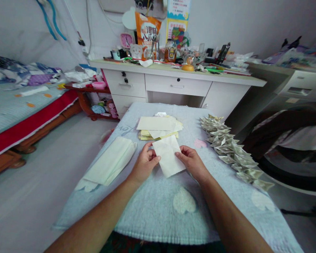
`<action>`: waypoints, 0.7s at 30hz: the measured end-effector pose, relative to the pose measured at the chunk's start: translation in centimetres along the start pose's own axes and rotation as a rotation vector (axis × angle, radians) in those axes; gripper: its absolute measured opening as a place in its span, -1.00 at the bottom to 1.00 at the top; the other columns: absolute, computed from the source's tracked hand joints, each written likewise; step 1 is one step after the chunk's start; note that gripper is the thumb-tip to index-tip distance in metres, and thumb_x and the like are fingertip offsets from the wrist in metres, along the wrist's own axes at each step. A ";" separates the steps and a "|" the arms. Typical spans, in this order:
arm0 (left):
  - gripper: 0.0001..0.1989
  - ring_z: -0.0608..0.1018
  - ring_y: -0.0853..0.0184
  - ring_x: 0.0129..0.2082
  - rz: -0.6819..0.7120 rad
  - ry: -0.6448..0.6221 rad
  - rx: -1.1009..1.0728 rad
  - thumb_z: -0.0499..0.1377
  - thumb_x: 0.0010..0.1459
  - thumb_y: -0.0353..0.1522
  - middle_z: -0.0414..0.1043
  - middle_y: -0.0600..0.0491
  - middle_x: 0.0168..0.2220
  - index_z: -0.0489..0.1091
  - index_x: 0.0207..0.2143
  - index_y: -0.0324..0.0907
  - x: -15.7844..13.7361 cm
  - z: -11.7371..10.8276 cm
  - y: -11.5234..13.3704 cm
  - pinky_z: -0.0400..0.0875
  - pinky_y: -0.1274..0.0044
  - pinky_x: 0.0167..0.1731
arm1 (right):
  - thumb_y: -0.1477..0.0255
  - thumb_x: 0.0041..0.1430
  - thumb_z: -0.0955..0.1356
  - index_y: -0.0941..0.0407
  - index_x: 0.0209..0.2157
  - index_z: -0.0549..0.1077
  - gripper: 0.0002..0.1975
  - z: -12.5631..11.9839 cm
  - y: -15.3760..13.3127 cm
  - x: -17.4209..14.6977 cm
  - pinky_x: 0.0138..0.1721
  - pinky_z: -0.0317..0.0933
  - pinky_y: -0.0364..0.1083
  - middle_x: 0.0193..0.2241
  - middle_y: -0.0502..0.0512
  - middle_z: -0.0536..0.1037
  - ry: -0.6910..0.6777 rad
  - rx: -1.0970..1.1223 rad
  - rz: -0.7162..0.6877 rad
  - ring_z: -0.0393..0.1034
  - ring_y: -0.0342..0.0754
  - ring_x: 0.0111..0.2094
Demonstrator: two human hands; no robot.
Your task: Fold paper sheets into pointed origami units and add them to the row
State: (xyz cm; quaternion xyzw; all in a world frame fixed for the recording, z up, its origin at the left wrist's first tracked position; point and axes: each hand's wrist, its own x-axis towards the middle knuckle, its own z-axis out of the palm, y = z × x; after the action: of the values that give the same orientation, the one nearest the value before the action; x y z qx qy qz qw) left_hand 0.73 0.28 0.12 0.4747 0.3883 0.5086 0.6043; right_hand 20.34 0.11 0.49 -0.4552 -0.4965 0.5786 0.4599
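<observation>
A small off-white sheet of paper [169, 157] is held up, slightly tilted, over the cloth-covered table. My left hand [145, 161] pinches its left edge between thumb and fingers. On the opposite edge, my right hand [192, 160] grips it the same way. Just beyond the sheet lies a stack of cream and yellowish paper [156, 123]. To the left of my left hand rests a pile of long pale paper sheets [111, 160]. Rows of folded grey-green paper pieces [226, 144] with pointed tips run along the table's right side.
The table wears a light blue patterned cloth [158, 214]. Behind it stands a white desk [177, 84] crowded with jars, a snack bag and a pink clock. A bed [28, 105] is at left; a front-loading washing machine [302, 88] with cloth at its door stands at right.
</observation>
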 end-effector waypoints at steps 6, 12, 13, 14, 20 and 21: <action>-0.42 0.48 0.44 -0.49 -0.003 0.008 0.049 0.24 -0.03 -0.40 0.48 0.12 -0.35 0.07 0.02 -0.11 0.1 0.0 -0.4 0.32 0.64 -0.49 | 0.22 -0.04 0.46 0.10 -0.33 0.32 -0.65 0.3 -0.1 0.0 -0.51 0.11 -0.20 -0.48 -0.07 0.44 0.057 -0.005 -0.064 0.27 -0.19 -0.54; -0.58 0.49 0.44 -0.48 -0.022 -0.052 0.125 0.22 0.00 -0.38 0.52 0.05 -0.28 0.17 -0.08 -0.17 0.3 -0.3 -0.8 0.32 0.65 -0.52 | 0.26 0.07 0.38 0.06 -0.11 0.25 -0.62 0.3 -0.1 0.0 -0.46 0.16 -0.15 -0.44 -0.05 0.39 0.123 -0.245 -0.191 0.27 -0.12 -0.47; -0.57 0.49 0.43 -0.49 -0.019 -0.033 0.143 0.22 0.01 -0.38 0.52 0.05 -0.28 0.17 -0.07 -0.17 0.3 -0.4 -0.8 0.31 0.65 -0.54 | 0.28 0.09 0.36 0.06 -0.07 0.24 -0.61 0.3 -0.3 -0.1 -0.39 0.20 -0.11 -0.38 -0.01 0.40 0.169 -0.346 -0.260 0.30 -0.08 -0.39; -0.57 0.49 0.43 -0.49 -0.018 -0.012 0.159 0.22 0.01 -0.38 0.52 0.05 -0.29 0.17 -0.06 -0.17 0.3 -0.4 -0.7 0.31 0.65 -0.55 | 0.29 0.10 0.35 0.06 -0.03 0.23 -0.59 0.2 -0.4 -0.3 -0.28 0.23 -0.06 -0.30 0.05 0.41 0.211 -0.461 -0.340 0.31 -0.04 -0.30; -0.58 0.49 0.45 -0.52 0.031 0.069 0.259 0.20 0.02 -0.40 0.53 0.04 -0.29 0.19 -0.05 -0.17 0.2 -0.2 -0.3 0.32 0.66 -0.54 | 0.26 0.05 0.38 0.07 0.04 0.25 -0.49 0.6 -2.0 -2.4 0.09 0.01 0.16 0.04 0.22 0.23 0.043 -0.997 -0.595 0.09 0.17 0.08; -0.58 0.50 0.45 -0.51 0.043 0.073 0.271 0.20 0.02 -0.40 0.53 0.05 -0.28 0.19 -0.05 -0.16 0.2 -0.2 -0.4 0.32 0.65 -0.53 | 0.24 0.01 0.40 0.07 0.03 0.26 -0.46 0.9 -2.1 -2.7 0.10 0.00 0.18 0.05 0.23 0.22 -0.011 -1.048 -0.601 0.07 0.19 0.10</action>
State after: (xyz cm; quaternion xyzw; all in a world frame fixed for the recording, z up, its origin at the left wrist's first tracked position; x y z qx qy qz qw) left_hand 0.69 0.45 -0.27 0.5412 0.4648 0.4813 0.5093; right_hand 20.05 -2.49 2.84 -0.4578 -0.8248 0.1040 0.3151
